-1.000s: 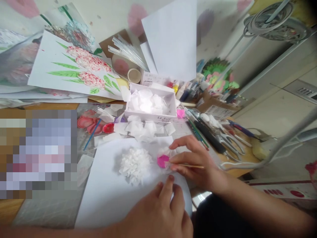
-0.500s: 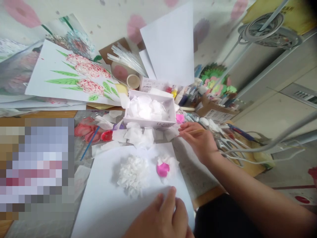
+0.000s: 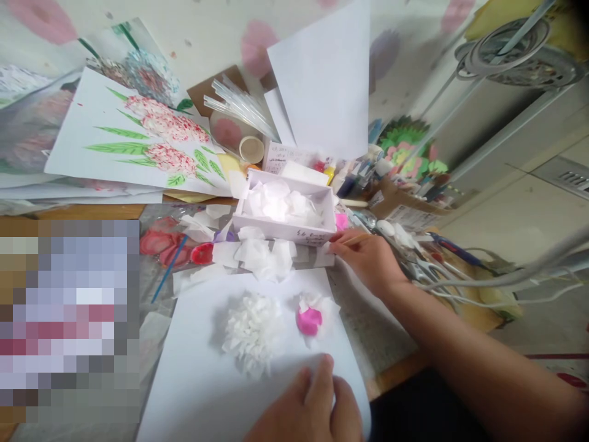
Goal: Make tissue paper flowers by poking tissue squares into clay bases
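My right hand (image 3: 370,258) pinches a thin wooden stick (image 3: 354,240) whose tip touches loose white tissue squares (image 3: 264,255) in front of a white box (image 3: 285,230) filled with more tissue. My left hand (image 3: 313,408) rests fingers-down on the near edge of a white sheet (image 3: 193,380), holding it flat. On that sheet sit a fluffy white tissue flower (image 3: 253,328) and a smaller white tuft with a pink spot (image 3: 310,318).
Flower paintings (image 3: 138,135) lie at the back left, with clear sticks (image 3: 239,107) and a tape roll (image 3: 252,148) behind the box. Scissors and pens (image 3: 414,258) crowd the right. A red-smeared palette with a blue brush (image 3: 170,245) lies left. A blurred patch covers the left.
My right hand left the pink-spotted tuft and carried the stick up to the tissue squares by the box. My left hand stayed on the sheet.
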### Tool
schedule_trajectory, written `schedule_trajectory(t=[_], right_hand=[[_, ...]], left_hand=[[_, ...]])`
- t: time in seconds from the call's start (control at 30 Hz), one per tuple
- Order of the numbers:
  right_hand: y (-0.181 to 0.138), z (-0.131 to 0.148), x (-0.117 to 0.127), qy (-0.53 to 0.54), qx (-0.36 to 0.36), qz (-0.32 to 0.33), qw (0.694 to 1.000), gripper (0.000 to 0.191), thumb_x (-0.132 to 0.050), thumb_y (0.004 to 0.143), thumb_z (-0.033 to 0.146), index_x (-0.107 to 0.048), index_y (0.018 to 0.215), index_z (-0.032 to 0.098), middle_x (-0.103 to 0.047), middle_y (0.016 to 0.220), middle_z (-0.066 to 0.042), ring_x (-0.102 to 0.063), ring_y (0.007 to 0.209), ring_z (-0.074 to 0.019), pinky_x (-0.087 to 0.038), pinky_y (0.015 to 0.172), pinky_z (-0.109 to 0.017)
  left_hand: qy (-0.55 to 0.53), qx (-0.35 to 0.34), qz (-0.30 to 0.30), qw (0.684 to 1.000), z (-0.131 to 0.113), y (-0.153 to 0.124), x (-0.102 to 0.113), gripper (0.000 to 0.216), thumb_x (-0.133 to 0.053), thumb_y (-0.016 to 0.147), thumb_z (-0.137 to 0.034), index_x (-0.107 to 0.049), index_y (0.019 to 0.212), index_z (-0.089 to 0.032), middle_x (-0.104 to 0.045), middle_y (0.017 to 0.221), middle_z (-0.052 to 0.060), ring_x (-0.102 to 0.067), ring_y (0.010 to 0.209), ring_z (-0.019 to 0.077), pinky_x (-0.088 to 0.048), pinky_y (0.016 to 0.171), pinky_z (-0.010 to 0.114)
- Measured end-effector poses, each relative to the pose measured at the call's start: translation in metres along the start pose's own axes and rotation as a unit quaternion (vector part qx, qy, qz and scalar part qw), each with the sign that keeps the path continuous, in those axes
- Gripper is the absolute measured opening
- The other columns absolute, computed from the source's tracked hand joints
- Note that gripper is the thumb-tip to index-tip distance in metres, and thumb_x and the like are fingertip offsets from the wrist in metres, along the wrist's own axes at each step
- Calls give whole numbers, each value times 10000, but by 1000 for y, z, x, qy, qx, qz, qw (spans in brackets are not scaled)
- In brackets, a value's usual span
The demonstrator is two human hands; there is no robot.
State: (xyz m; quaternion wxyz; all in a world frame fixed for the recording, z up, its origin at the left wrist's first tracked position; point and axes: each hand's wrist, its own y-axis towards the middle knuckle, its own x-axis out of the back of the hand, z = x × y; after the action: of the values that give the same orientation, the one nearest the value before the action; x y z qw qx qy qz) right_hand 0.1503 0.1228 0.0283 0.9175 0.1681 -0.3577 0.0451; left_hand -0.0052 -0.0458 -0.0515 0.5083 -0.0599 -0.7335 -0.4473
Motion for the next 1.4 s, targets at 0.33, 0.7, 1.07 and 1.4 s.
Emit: schedule_trajectory(t=[0.33, 0.7, 1.07, 1.4], right_hand=[[-63, 65, 28, 205, 86, 137, 965, 76, -667, 780, 271, -697, 751, 208, -673, 819, -43, -632, 801, -171, -526, 680, -281], [-77, 48, 3, -12, 264, 207, 942, 95, -564, 824, 94, -648, 816, 139, -639, 880, -89, -633, 783, -132, -534, 699, -228], [-71, 41, 7, -53, 351, 213, 910, 53, -591, 813, 119, -632, 816, 153, -660, 879, -83, -584, 910, -206, -523, 804, -354], [-68, 39, 24, 12, 320, 166, 933, 80, -604, 809, 175, -650, 874, 167, -632, 942, -98, -560, 993, -244, -482, 853, -427]], left_hand=[[2, -94, 26, 995, 7, 27, 32, 176, -446, 870, -216, -586, 776, -168, -683, 846, 44, -657, 809, 214, -528, 584, 270], [17, -96, 60, 993, 7, 27, 33, 317, -330, 916, -214, -617, 974, -93, -681, 931, 125, -638, 799, 199, -522, 685, 285], [17, -77, 43, 996, 5, 24, 28, 356, -292, 919, -193, -621, 966, -66, -695, 900, 149, -673, 823, 216, -558, 639, 264], [10, -46, 51, 998, 3, 17, 19, 366, -308, 920, -254, -604, 1013, -61, -691, 923, 174, -676, 680, 178, -551, 595, 236]])
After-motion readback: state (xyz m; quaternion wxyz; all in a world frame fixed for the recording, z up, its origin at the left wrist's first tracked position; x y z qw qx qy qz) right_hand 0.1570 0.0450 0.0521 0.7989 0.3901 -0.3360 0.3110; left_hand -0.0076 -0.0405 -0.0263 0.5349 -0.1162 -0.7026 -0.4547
